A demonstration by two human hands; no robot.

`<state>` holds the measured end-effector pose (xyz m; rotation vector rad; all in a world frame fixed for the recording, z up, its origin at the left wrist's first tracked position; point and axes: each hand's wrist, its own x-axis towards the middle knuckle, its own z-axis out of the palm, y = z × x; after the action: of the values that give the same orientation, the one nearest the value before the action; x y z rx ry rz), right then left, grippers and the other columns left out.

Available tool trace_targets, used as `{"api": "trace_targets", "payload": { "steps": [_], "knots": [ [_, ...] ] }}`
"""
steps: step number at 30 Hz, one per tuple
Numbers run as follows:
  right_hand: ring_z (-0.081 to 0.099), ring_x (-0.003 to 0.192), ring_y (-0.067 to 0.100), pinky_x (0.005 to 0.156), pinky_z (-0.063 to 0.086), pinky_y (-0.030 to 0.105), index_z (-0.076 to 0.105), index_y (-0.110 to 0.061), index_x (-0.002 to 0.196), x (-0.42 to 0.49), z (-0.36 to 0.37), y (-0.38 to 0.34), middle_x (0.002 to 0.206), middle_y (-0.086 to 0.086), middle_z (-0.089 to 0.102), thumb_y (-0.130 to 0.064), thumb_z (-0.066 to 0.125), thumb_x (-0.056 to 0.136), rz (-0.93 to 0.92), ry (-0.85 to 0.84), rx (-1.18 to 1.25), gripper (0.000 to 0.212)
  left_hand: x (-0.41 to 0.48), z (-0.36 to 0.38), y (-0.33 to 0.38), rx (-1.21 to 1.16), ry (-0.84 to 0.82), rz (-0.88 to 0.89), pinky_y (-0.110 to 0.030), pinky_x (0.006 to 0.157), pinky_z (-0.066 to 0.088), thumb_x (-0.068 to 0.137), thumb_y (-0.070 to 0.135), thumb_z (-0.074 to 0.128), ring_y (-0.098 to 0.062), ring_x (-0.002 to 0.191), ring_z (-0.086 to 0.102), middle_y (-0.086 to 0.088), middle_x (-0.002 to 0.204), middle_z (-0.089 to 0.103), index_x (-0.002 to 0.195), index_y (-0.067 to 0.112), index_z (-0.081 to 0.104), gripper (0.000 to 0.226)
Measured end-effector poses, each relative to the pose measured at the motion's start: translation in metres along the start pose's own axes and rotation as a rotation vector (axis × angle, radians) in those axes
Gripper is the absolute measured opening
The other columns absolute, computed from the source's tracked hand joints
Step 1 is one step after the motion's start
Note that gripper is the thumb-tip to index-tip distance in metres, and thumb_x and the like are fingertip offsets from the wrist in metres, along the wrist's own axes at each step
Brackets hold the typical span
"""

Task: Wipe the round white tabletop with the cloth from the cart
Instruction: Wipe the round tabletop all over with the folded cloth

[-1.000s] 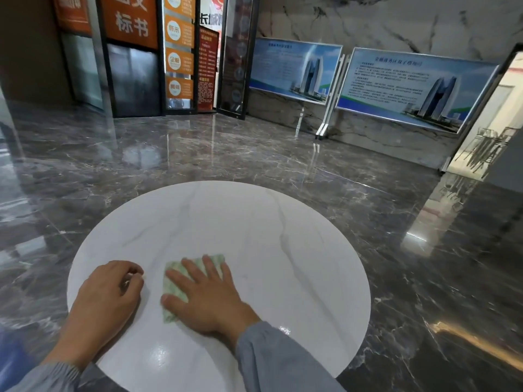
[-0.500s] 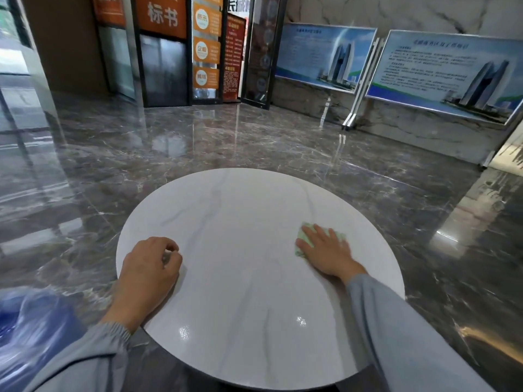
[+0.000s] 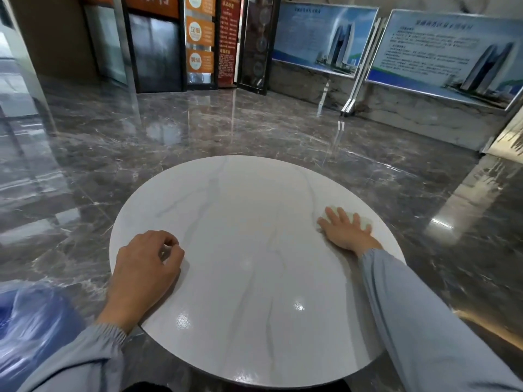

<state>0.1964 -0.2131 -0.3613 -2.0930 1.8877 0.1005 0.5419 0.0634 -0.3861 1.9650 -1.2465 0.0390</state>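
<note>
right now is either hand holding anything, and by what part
Nothing is gripped. The right hand presses flat on top of the green cloth, fingers straight; the left hand rests curled on the tabletop, seemingly empty.

Soft, even indoor light. Small glints dot the near part of the round white marble tabletop point(image 3: 240, 222); the glossy dark marble floor point(image 3: 198, 131) mirrors pale streaks. Wide-angle distortion bends the edges; the blue shape point(image 3: 31, 329) at near left is blurred.
</note>
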Motion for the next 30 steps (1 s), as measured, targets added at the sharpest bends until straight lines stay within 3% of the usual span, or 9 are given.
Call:
{"api": "trace_targets", "payload": {
  "steps": [8,13,16,21,23,25,30],
  "knots": [
    [-0.018,0.158,0.029,0.120,-0.017,0.061,0.002,-0.050,0.161,-0.064,0.066,-0.203,0.172,-0.015,-0.012,-0.071,0.018,0.101,-0.635,-0.077,-0.160,0.066,0.000,0.004,0.000,-0.013,0.071,-0.048,-0.046,0.088,0.045,0.090,0.022,0.071,-0.016,0.088,0.052,0.011,0.090,0.058,0.094,0.028,0.062,0.012],
    [-0.009,0.159,0.026,0.123,-0.008,0.058,0.010,-0.048,0.161,-0.089,0.078,-0.230,0.173,-0.015,-0.002,-0.070,0.024,0.102,-0.781,-0.053,-0.150,0.065,0.001,0.004,-0.002,0.105,0.018,-0.006,-0.038,0.082,0.037,0.090,0.027,0.070,-0.013,0.085,0.047,0.013,0.086,0.057,0.093,0.027,0.064,0.006],
    [-0.002,0.160,0.025,0.124,-0.002,0.056,0.014,-0.048,0.161,-0.063,0.061,-0.195,0.173,-0.015,0.003,-0.068,0.026,0.103,-0.684,-0.009,-0.089,0.063,0.001,0.003,-0.002,0.153,-0.001,0.013,-0.036,0.079,0.035,0.089,0.029,0.070,-0.013,0.084,0.047,0.014,0.084,0.056,0.089,0.030,0.064,0.006],
    [-0.002,0.160,0.028,0.124,-0.002,0.057,0.012,-0.051,0.161,0.003,0.022,-0.081,0.173,-0.014,0.002,-0.070,0.025,0.102,-0.313,0.048,-0.017,0.063,0.003,0.005,-0.003,0.172,-0.021,0.034,-0.037,0.079,0.038,0.088,0.027,0.071,-0.016,0.086,0.053,0.014,0.085,0.056,0.088,0.029,0.067,0.005],
    [-0.003,0.160,0.028,0.124,-0.002,0.057,0.011,-0.051,0.161,0.019,0.003,-0.027,0.173,-0.013,0.000,-0.071,0.023,0.101,-0.174,0.071,0.004,0.065,0.003,0.007,-0.007,0.182,-0.010,0.055,-0.040,0.078,0.041,0.088,0.034,0.066,-0.019,0.087,0.057,0.014,0.087,0.057,0.088,0.030,0.066,0.004],
    [-0.004,0.160,0.027,0.124,-0.003,0.057,0.011,-0.050,0.161,0.029,-0.010,0.018,0.173,-0.014,-0.001,-0.072,0.023,0.100,-0.061,0.095,0.013,0.066,0.004,0.007,-0.009,0.184,-0.015,0.066,-0.042,0.078,0.044,0.085,0.044,0.055,-0.020,0.089,0.059,0.013,0.090,0.061,0.088,0.032,0.067,0.017],
    [-0.003,0.160,0.029,0.123,-0.001,0.059,0.012,-0.048,0.161,0.049,-0.024,0.050,0.173,-0.013,0.000,-0.071,0.023,0.101,0.054,0.067,0.021,0.066,0.005,0.006,-0.009,0.192,-0.045,0.069,-0.040,0.078,0.043,0.082,0.050,0.046,-0.020,0.093,0.061,0.013,0.095,0.065,0.088,0.033,0.069,0.029]
  ]
}}
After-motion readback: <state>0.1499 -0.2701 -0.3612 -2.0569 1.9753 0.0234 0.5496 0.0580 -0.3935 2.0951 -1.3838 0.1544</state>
